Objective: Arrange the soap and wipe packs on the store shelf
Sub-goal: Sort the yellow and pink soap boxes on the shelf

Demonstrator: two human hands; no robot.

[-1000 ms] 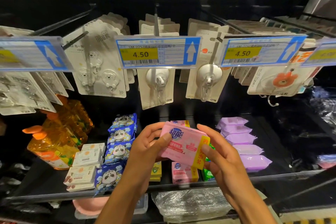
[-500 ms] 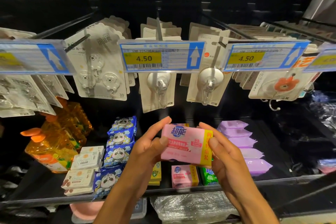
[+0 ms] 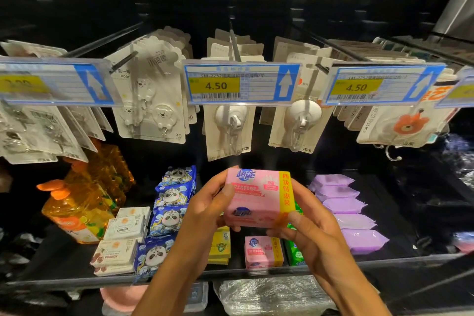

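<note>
left hand, right hand clamping pink soap pack, levelling it from tilt above shelved pink pack; placing pending.

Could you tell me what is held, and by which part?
The pink soap pack, by its ends: left hand at the left, right hand at the right.

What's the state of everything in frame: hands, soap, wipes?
left hand: grips the held pink soap pack's left end
right hand: grips its right end
held pink soap pack: in the air before the shelf, label toward camera
shelved pink soap pack: upright at the front edge
purple wipe packs: lying in a row, front to back
panda packs: in a row, front to back
orange bottles: standing at left
</note>
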